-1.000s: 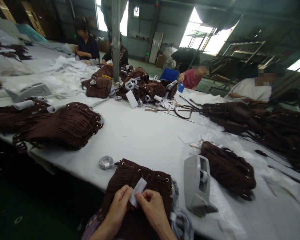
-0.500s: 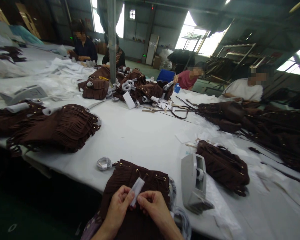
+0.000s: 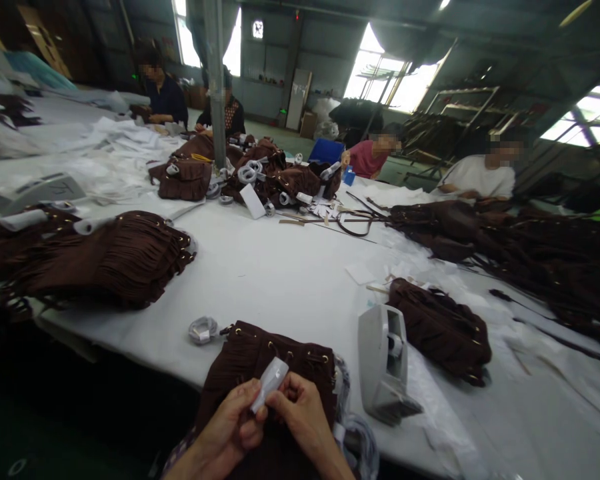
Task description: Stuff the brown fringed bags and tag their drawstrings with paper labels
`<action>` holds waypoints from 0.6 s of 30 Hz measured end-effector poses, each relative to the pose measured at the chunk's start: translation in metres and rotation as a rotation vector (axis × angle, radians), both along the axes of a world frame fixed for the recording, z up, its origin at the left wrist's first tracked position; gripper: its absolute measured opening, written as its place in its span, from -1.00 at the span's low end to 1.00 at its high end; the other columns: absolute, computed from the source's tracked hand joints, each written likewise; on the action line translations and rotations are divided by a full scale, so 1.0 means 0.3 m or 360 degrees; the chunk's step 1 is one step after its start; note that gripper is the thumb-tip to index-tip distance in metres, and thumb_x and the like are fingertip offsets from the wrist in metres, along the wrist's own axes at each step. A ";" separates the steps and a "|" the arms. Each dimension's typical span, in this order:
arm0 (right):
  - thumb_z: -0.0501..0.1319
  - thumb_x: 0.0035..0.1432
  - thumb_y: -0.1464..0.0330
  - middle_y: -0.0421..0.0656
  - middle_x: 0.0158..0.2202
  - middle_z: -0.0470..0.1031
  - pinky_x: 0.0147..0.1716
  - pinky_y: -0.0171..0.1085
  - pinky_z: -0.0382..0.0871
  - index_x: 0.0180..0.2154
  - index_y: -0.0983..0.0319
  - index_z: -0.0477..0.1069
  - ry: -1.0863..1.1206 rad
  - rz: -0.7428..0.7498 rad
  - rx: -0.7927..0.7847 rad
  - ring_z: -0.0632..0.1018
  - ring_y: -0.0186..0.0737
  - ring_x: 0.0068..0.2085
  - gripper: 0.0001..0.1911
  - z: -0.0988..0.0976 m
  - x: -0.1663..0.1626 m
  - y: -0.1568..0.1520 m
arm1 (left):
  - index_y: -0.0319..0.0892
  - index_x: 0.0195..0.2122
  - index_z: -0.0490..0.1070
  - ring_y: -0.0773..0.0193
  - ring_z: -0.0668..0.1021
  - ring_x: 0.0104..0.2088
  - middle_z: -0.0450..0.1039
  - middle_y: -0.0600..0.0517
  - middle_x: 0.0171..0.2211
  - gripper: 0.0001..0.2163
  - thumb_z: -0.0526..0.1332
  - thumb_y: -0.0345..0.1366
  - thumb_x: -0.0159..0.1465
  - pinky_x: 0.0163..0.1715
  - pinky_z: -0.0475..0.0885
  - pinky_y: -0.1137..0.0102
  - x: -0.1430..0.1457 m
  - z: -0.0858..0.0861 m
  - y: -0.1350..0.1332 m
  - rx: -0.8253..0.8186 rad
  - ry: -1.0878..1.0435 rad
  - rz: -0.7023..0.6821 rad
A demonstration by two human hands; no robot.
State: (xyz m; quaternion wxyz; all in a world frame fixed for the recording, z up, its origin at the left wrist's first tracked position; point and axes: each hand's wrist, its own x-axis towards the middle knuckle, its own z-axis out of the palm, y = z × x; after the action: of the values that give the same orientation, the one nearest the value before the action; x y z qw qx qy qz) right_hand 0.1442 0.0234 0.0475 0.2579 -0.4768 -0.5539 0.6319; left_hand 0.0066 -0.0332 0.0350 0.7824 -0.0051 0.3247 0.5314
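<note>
Narrow white paper-like strip (image 3: 273, 377) between both hands, over dark-brown fringed soft bag (image 3: 247, 350). Long axis slants away, far end rightward. Left hand (image 3: 236, 419) pinches near end; right hand (image 3: 300, 408) bunched against right edge, grip hard to tell behind thumb.

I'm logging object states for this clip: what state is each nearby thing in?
White wrap: curled, held in both hands above the front bag.
Left hand: pinching the wrap.
Right hand: closed at the wrap's edge.
Front bag: lying fringed below the hands.
Grey bundle: coiled, banded in white.
Tape dispenser: standing on the table.
Fringed bag: lying at left.
</note>
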 end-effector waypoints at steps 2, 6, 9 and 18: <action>0.29 0.01 0.28 -0.30 -0.59 0.37 -0.53 -0.40 0.21 -0.53 0.24 0.33 -0.0039 0.0046 0.0149 0.37 -0.39 -0.54 -0.78 -0.001 0.005 0.000 | -0.29 -0.36 0.30 0.64 0.14 -0.78 0.32 0.15 -0.64 -0.76 0.34 -0.27 0.13 -0.75 -0.08 0.63 -0.004 -0.004 0.000 -0.0137 -0.0241 -0.0039; 0.22 0.10 0.32 -0.24 -0.51 0.47 -0.41 -0.36 0.23 -0.47 0.23 0.45 -0.0293 0.0105 0.0526 0.44 -0.32 -0.45 -0.85 0.011 0.032 0.002 | -0.33 -0.34 0.28 0.66 0.13 -0.77 0.31 0.15 -0.63 -0.78 0.30 -0.31 0.17 -0.74 -0.08 0.65 -0.008 -0.005 0.003 -0.0271 -0.0495 -0.0035; 0.17 0.16 0.26 -0.21 -0.48 0.49 -0.40 -0.34 0.23 -0.38 0.23 0.49 -0.0392 -0.0062 0.0548 0.45 -0.28 -0.43 -0.79 0.023 0.050 -0.008 | -0.22 -0.35 0.23 0.63 0.14 -0.76 0.35 0.14 -0.59 -0.75 0.33 -0.28 0.15 -0.73 -0.08 0.63 0.002 -0.003 0.008 -0.0146 -0.0198 0.0108; 0.23 0.07 0.06 -0.22 -0.61 0.39 -0.52 -0.37 0.16 -0.56 0.30 0.41 0.0020 -0.0135 -0.0013 0.34 -0.36 -0.54 -0.56 0.019 -0.002 -0.062 | -0.18 -0.39 0.23 0.49 0.28 -0.62 0.35 0.12 -0.56 -0.74 0.19 -0.10 0.25 -0.64 0.16 0.57 0.036 -0.023 -0.004 0.0473 0.0881 0.0033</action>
State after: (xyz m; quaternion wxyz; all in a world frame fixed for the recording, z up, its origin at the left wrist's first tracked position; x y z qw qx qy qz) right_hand 0.1435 0.0049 0.0532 0.2859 -0.4968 -0.5291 0.6257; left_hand 0.0173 -0.0345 0.0281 0.6509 0.2509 0.4440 0.5623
